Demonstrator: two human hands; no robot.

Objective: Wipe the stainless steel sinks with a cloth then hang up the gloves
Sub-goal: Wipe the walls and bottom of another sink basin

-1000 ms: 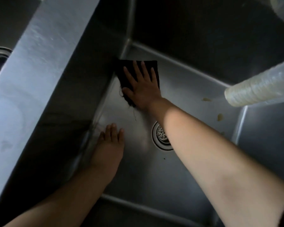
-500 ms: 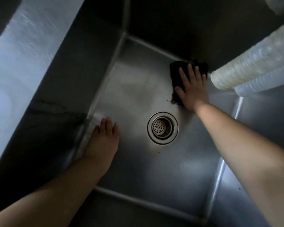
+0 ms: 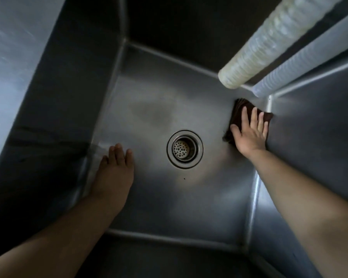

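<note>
Your right hand [image 3: 250, 133], fingers spread flat, has swept the dark cloth [image 3: 238, 109] from far-left corner to right wall of the sink [image 3: 159, 197]; floor seems covered. Left hand [image 3: 115, 171] rests flat.

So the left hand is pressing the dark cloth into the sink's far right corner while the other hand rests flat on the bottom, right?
Not quite: the head view shows the right hand pressing the dark cloth there; the left hand rests flat on the sink bottom.
</note>
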